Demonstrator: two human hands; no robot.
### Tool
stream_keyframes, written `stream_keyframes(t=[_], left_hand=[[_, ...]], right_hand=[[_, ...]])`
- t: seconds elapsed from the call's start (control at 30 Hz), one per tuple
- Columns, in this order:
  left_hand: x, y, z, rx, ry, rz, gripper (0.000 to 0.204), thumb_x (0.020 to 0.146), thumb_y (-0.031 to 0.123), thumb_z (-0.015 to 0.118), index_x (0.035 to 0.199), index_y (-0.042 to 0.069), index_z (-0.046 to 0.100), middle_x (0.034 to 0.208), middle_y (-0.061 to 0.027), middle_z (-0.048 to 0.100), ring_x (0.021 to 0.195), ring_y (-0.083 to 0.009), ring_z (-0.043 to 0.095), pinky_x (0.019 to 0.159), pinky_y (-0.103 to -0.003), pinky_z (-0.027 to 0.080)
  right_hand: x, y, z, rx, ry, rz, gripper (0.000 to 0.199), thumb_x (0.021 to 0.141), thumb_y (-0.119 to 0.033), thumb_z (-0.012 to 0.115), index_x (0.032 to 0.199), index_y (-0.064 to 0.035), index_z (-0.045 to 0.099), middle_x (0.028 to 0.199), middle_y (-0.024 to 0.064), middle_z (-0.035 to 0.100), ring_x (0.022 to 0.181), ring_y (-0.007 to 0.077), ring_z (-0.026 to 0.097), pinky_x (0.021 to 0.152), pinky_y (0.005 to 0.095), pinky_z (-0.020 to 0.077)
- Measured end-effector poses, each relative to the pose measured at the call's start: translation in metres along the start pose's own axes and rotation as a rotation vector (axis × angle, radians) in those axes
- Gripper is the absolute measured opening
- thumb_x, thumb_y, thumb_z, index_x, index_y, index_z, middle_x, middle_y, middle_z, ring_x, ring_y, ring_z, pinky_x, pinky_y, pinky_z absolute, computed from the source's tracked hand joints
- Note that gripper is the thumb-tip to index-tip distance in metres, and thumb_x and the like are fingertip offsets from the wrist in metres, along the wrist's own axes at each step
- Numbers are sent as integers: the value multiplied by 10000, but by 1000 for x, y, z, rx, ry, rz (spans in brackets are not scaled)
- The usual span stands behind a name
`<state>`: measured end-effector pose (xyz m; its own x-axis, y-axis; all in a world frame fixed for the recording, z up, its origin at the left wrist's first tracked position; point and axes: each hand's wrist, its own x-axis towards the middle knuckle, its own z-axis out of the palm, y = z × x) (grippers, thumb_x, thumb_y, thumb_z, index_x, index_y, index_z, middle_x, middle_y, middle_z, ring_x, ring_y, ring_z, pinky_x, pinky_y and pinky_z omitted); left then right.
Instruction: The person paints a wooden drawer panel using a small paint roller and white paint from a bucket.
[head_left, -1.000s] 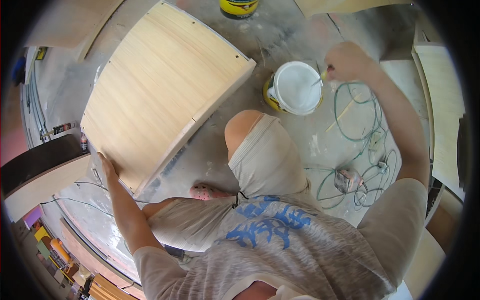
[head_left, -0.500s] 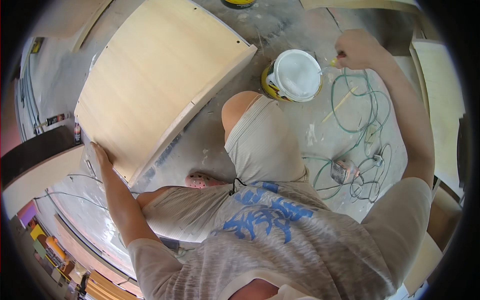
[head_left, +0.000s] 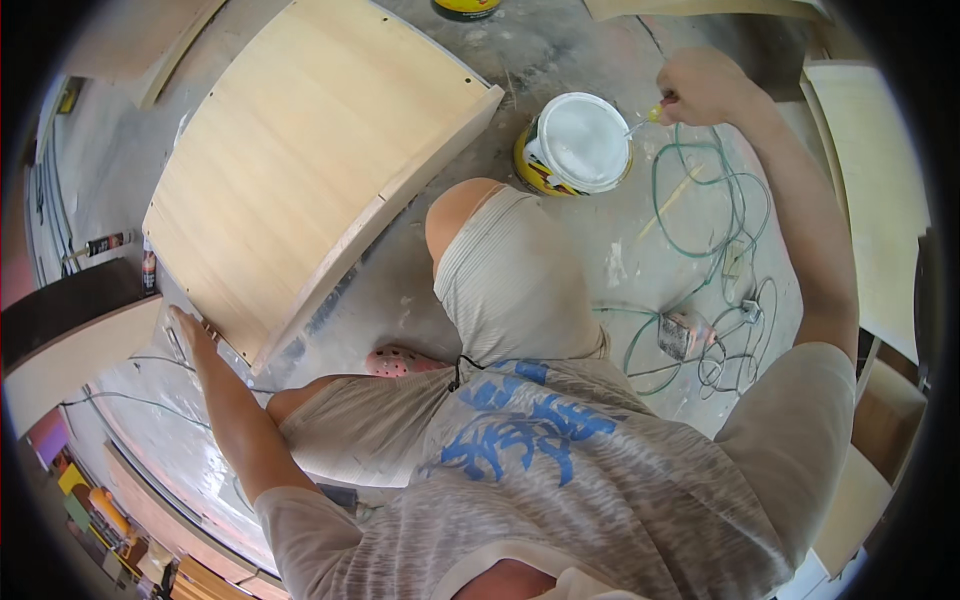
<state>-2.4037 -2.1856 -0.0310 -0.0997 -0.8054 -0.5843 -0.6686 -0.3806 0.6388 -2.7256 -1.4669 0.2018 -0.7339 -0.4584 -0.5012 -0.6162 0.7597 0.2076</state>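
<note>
In my right hand point(head_left: 705, 85) is a yellow-handled tool point(head_left: 653, 114) with a thin metal end. That end reaches the right rim of a yellow-and-black bucket point(head_left: 545, 178), filled with smooth white paste point(head_left: 590, 142). A curved light-wood panel piece point(head_left: 300, 150), with a thick edge facing me, lies on the floor to the left. My left hand point(head_left: 193, 332) is by its lower-left corner, fingers apart; whether they touch the edge I cannot tell.
A power sander point(head_left: 685, 335) with a dusty body sits right of my knee. Green hose and grey cord loops point(head_left: 725, 215) surround a thin wood stick point(head_left: 668, 202). Dark tubes point(head_left: 105, 243) lie at left, more curved panels point(head_left: 868, 190) at right, and another bucket point(head_left: 466, 8) at top.
My right hand has moved slightly left and up, and the tool's metal end now shows at the bucket rim. My left hand has shifted a little away from the panel corner.
</note>
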Motion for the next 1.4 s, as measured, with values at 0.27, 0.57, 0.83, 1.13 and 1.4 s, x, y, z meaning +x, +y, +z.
stream_keyframes(t=[0.27,0.57,0.83,1.13,1.4], left_hand=[[50,-9,-18,12,-107,72,967,823,799,282,1411,38,382,1003,-144,585,661,-184,468,523,-326,361],[36,-9,-6,-161,-38,38,897,853,746,315,1442,69,310,1321,-214,434,1151,-336,477,909,-484,404],[49,14,-8,-451,-54,22,958,871,723,326,1443,-38,219,1437,-220,318,1315,-358,362,1066,-471,326],[80,-25,-1,-417,-139,27,964,873,724,318,1455,-34,193,1475,-228,266,1346,-363,323,1088,-479,296],[82,-38,-17,-423,-185,-17,982,856,746,322,1483,10,150,1518,-239,181,1380,-368,272,1108,-489,254]], right_hand=[[-26,-5,29,-6,48,0,218,677,-238,728,751,-53,641,732,155,630,747,336,621,668,438,475],[-121,24,135,712,88,279,243,778,-173,714,955,-18,654,675,41,547,622,116,504,578,279,418],[-149,-59,188,888,136,520,371,819,-282,681,1075,-29,587,711,102,589,633,200,569,602,333,445],[-148,-97,193,913,194,569,349,841,-280,648,1056,-7,612,720,127,601,661,238,587,629,350,453],[-98,-99,200,975,102,421,317,840,-282,640,958,12,622,728,154,608,686,285,600,643,374,456]])
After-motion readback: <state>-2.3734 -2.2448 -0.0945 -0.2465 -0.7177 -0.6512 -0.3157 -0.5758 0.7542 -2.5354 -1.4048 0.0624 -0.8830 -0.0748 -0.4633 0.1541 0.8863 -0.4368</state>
